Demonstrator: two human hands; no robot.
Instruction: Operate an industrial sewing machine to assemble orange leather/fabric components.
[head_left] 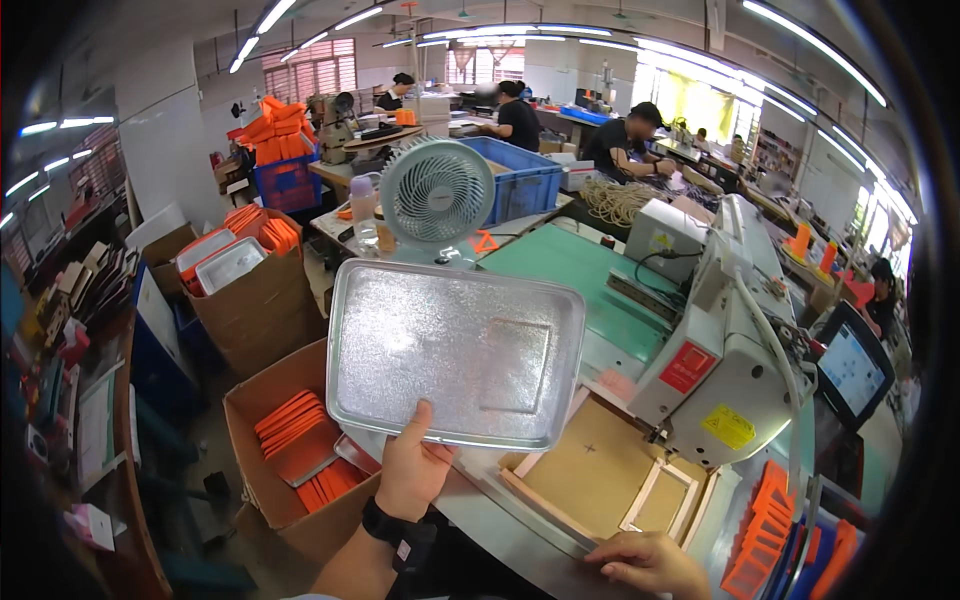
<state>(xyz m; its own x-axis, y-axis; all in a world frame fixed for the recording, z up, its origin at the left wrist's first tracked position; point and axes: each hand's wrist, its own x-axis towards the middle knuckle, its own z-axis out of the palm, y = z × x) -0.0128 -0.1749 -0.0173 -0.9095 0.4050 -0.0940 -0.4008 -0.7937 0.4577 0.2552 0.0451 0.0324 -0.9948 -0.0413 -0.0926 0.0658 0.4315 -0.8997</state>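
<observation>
A shallow, silvery rectangular tray (450,350) with a rounded rim and a faint rectangular outline on its right half is raised in front of me. My left hand (413,465) grips its lower edge, thumb on the face toward me; the fingers behind are mostly hidden. At the table's front edge lies my right hand (648,562), fingers stretched out and holding nothing. Just beyond it is a tan template board (585,450) with wooden strips along its edges, partly under the head of a large white sewing machine (735,370).
A cardboard box (270,500) of orange pieces and silvery trays stands left of the table, another carton (255,310) behind it. A green fan (438,195) and blue crate (520,172) sit beyond. Orange slotted pieces (762,530) and a screen (855,365) are at right. Several people work farther back.
</observation>
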